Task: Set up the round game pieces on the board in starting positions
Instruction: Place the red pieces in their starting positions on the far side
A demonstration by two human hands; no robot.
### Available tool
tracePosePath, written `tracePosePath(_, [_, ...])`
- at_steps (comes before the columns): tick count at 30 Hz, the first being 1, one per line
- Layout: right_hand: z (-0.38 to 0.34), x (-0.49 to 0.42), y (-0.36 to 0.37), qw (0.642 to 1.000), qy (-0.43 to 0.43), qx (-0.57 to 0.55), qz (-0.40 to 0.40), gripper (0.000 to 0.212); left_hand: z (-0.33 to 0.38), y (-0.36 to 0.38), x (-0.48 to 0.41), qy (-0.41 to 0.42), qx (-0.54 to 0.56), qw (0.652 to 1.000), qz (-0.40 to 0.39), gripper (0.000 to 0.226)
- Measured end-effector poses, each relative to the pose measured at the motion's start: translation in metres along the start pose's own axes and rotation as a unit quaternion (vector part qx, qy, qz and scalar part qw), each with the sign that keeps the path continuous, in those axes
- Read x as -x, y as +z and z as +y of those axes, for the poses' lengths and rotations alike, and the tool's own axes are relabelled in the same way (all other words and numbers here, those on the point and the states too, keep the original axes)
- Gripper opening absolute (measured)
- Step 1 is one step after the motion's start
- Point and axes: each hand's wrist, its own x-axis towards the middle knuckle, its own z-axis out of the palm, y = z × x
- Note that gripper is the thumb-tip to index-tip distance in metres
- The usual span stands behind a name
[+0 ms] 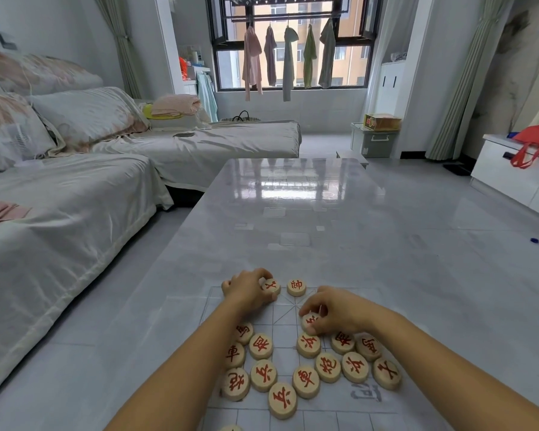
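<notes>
Loose red-lettered discs (282,400) crowded the board (355,412) nearest (awaiting sorting), while the left hand (249,290) and right hand (336,311) each pinched a piece toward the far row

Daylight from a dark-framed window (293,42) falls on a covered sofa (59,197) and pale tiled floor (448,188)

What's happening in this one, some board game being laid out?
Yes. A person is arranging round wooden pieces with red characters on a faint board on a glossy table. The left hand grips one piece at the far edge beside a placed piece; the right hand pinches another piece. Most remain clustered unsorted.
</notes>
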Motion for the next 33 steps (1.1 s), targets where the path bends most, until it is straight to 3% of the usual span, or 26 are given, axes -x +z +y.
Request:
tracePosePath(4, [0.014,0.003,-0.008,0.998,0.036,-0.025,0.035,0.038,-0.010,-0.015,0.000,0.026,0.037,0.994,-0.103,0.055])
tracePosePath(7, [0.022,0.007,-0.013,0.998,0.038,-0.053,0.004,0.046,-0.004,-0.010,0.004,-0.002,0.057,0.997,-0.054,0.068])
tracePosePath(11, [0.021,0.007,-0.009,0.999,0.026,-0.026,0.004,0.047,-0.001,0.004,0.007,-0.020,-0.011,0.998,0.057,0.048])
tracePosePath(19, [0.017,0.005,-0.003,0.997,0.049,-0.023,0.047,0.038,-0.019,-0.007,0.013,0.041,0.085,0.995,-0.035,0.038])
tracePosePath(25, [0.015,0.025,-0.001,0.994,0.047,-0.098,0.021,0.044,-0.024,-0.011,0.020,0.058,0.124,0.987,-0.090,0.044])
tracePosePath(29, [0.031,0.071,-0.018,0.989,0.095,-0.096,0.061,0.032,-0.024,-0.008,0.022,0.054,0.126,0.988,-0.076,0.041])
tracePosePath(33, [0.042,0.118,-0.005,0.985,0.161,-0.064,-0.017,0.038,-0.018,-0.005,0.023,0.049,0.096,0.994,-0.031,0.038])
